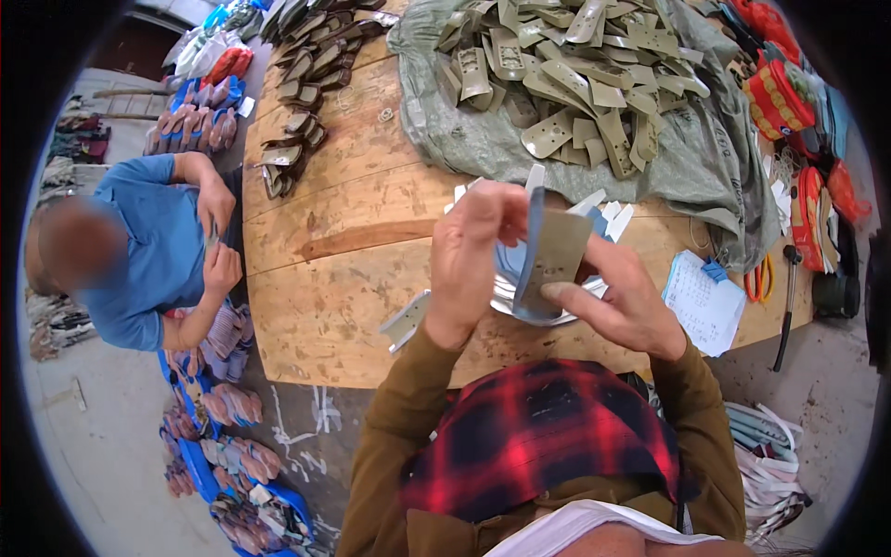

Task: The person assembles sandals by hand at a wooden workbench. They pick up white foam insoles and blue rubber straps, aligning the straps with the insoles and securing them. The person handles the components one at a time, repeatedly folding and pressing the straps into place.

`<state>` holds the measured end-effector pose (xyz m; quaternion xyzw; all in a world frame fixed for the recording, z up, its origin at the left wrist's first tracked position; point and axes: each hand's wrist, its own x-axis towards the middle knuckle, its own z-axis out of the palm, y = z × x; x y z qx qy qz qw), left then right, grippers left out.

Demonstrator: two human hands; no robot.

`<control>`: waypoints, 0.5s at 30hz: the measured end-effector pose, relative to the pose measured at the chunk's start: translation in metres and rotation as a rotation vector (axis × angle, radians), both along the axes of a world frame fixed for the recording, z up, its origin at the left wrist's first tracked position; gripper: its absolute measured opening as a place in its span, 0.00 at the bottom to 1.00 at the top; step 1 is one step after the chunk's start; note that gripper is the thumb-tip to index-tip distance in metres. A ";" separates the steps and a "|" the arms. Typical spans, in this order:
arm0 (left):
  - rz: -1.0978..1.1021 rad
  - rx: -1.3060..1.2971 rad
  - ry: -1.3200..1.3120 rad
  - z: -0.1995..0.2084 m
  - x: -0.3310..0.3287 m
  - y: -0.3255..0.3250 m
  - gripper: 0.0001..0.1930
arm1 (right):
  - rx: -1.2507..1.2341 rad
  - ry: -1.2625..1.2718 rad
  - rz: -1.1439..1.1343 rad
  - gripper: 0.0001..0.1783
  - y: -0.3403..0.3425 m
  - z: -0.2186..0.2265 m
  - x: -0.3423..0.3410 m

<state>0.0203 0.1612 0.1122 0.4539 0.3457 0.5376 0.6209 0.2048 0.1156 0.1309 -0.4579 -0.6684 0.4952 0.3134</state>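
A curved olive panel (563,243) with a few small holes is held up over the table's front part. A blue-grey strip (531,269) runs along its left edge. My right hand (636,295) grips the panel from the right, thumb pressed on its face and fingers behind. On the other side, my left hand (464,251) has its fingers curled at the upper left edge, against the strip; its fingertips are partly hidden. Beneath both hands lie several white and pale blue strips (614,219). One loose pale panel (405,320) rests left of my left forearm.
A heap of olive panels (594,84) lies on a grey-green sheet (445,139) at the back. Dark brown pieces (297,153) line the table's far left. Right: a written paper (705,299), orange-handled scissors (761,278), a hammer (787,306). A person in blue (139,241) works at left.
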 end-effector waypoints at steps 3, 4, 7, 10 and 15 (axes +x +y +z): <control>-0.295 -0.124 0.172 -0.019 -0.026 -0.013 0.12 | 0.063 -0.005 -0.039 0.25 0.003 -0.009 0.006; -0.386 -0.085 0.306 -0.023 -0.030 -0.015 0.12 | 0.039 -0.009 -0.023 0.25 0.004 -0.008 0.005; -0.405 0.096 0.517 -0.022 -0.028 -0.007 0.12 | 0.147 -0.107 0.040 0.26 0.008 -0.009 0.001; -0.284 0.351 0.604 -0.007 -0.028 -0.006 0.11 | 0.472 -0.326 0.109 0.31 0.014 -0.010 -0.003; 0.104 0.812 0.596 0.002 -0.031 -0.007 0.22 | 0.401 0.130 -0.184 0.27 0.016 -0.003 -0.004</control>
